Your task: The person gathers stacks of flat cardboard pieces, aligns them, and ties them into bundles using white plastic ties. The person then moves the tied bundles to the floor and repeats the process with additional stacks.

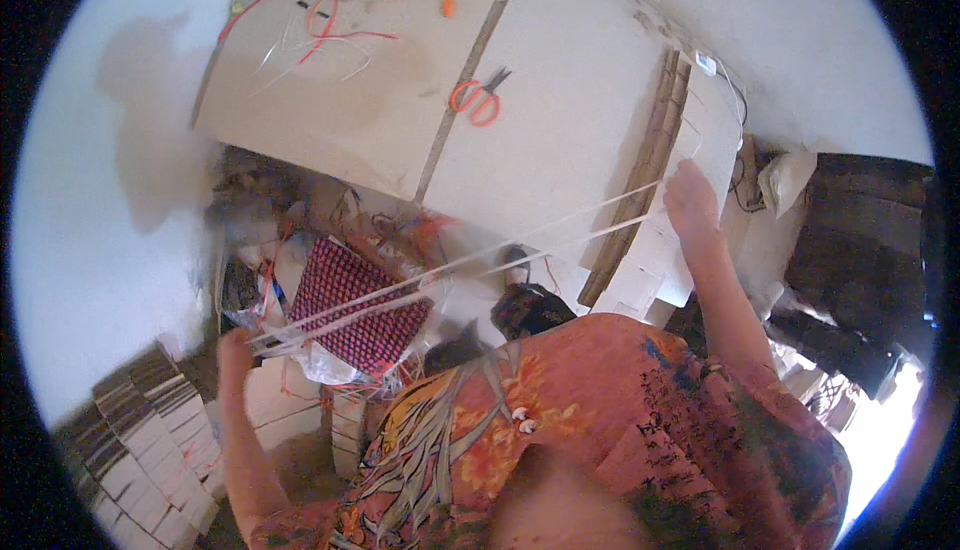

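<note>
Evidently, white cord (610,230) is held stretched in several strands betw. L hand (235,352) and R hand (690,202), running in front of the torso, over the red-and-black patterned cloth (335,275) and toward the R end of the bench (570,120). Each grip is seen closed on the strands, tho exact finger placement can't be told, esp. at L, due to blur. Cord is judged v. light, soft and limp w/o tension, poss. slippery; not fragile, but easily tangled. Best gripped at the ends, w/ strands gathered tog. and kept taut. Scissors (487,92) are left untouched on the bench.
</note>
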`<state>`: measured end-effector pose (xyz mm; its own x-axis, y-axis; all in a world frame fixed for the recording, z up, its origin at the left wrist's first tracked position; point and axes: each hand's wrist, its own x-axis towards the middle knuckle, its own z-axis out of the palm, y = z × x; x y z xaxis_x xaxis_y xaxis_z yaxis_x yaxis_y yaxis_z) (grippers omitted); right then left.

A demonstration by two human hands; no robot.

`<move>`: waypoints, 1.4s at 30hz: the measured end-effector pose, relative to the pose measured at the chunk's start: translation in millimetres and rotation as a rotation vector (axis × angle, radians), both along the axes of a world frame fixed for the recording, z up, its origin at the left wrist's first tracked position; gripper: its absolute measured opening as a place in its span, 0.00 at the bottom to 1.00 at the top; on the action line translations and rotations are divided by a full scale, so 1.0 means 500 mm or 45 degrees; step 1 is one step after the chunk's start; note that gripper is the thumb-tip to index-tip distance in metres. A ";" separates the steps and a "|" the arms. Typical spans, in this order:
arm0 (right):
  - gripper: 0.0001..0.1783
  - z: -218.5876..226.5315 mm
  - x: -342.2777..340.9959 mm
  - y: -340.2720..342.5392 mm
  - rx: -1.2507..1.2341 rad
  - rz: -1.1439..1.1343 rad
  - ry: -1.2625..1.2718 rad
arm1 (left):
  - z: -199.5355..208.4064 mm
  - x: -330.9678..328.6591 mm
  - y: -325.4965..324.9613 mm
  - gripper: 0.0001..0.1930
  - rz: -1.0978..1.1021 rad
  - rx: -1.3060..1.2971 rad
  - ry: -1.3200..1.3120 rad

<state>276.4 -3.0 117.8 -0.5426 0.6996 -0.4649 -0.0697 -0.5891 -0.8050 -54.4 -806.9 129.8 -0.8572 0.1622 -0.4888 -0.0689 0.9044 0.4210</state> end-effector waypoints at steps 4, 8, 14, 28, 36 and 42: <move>0.07 0.038 0.008 -0.013 -0.150 -0.172 -0.170 | 0.105 -0.149 0.201 0.09 -0.326 -0.353 0.332; 0.08 0.035 -0.028 -0.060 -0.115 -0.157 -0.360 | -0.071 -0.168 0.549 0.11 -0.561 -0.035 0.247; 0.09 0.017 -0.044 -0.120 -0.124 -0.123 -0.575 | -0.337 -0.106 1.074 0.15 -0.813 0.083 0.034; 0.10 -0.060 -0.116 -0.234 -0.349 -0.368 -0.610 | -0.490 -0.258 1.355 0.21 -1.063 -0.246 0.123; 0.12 -0.080 -0.192 -0.232 -0.294 -0.265 -0.658 | -0.530 -0.529 1.403 0.16 -0.890 0.124 0.470; 0.12 -0.136 -0.224 -0.108 -0.034 -0.218 -0.655 | -0.476 -0.754 1.233 0.17 -1.006 -0.039 0.588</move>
<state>164.3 -57.2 49.6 -0.1195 0.7423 -0.6593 0.2328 -0.6246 -0.7454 -431.3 -190.4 -108.0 -0.6138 0.7771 -0.1391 0.7438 0.6283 0.2280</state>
